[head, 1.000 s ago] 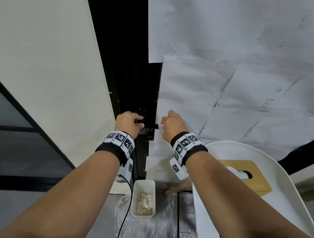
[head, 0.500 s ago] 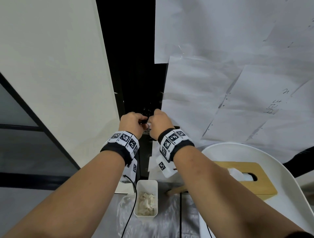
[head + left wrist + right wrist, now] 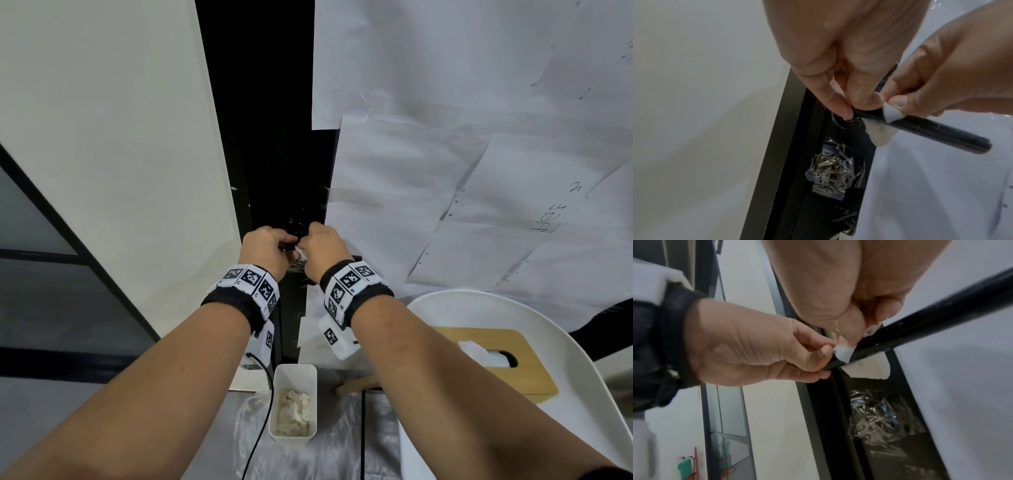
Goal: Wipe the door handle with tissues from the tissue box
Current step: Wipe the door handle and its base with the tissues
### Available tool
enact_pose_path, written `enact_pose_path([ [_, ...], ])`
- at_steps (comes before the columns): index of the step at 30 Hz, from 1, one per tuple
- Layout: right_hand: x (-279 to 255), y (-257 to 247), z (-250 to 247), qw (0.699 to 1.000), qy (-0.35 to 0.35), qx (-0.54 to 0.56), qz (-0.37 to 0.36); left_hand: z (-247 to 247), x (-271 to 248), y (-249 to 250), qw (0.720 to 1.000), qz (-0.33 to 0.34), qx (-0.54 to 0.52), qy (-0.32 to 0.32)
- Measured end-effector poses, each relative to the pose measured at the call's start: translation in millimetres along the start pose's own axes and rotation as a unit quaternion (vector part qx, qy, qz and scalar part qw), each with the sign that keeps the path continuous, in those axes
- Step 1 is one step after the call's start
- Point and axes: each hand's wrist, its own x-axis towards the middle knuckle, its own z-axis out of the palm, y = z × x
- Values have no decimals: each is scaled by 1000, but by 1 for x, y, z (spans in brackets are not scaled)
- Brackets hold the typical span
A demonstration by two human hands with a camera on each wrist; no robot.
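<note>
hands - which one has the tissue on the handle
The right hand: it pinches the tissue onto the handle. The left hand grips the handle's base bare.

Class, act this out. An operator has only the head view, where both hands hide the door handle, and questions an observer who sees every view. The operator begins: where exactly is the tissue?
Observer: The tissue lies over the door handle close to its pivot end, and the right hand pinches it there.
Operator: What is the left hand doing?
Observer: The left hand pinches the handle's pivot end between thumb and fingertips, right beside the tissue.
Operator: Is anything below the handle?
Observer: Crumpled clear film sits on the door's black edge, under the handle.
</note>
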Motion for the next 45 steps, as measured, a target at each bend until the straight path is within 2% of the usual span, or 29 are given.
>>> enact_pose_path([
  [8, -22, 32, -7, 997, -1, -23, 73, 1, -4, 0, 1000, 0, -31, 3],
  [14, -15, -3, 3, 999, 28, -10, 31, 1, -4, 4, 1000, 9, -17, 14],
  [17, -18, 3, 3, 999, 42, -5, 32, 1, -4, 5, 1000, 8, -13, 12],
  [24, -27, 33, -4, 996, 27, -11, 86, 1, -4, 4, 1000, -15, -28, -1],
  [30, -15, -2, 4, 998, 48, -14, 41, 2, -3, 5, 1000, 11, -1, 7],
  [34, -19, 2, 5, 998, 58, -21, 31, 2, -3, 4, 1000, 10, 3, 7],
  [39, -39, 49, 3, 991, 58, -11, 119, 2, -4, 5, 1000, 0, 4, -8],
  [45, -45, 57, 7, 942, 80, 186, 268, 3, -6, 4, 1000, 0, -2, -5],
])
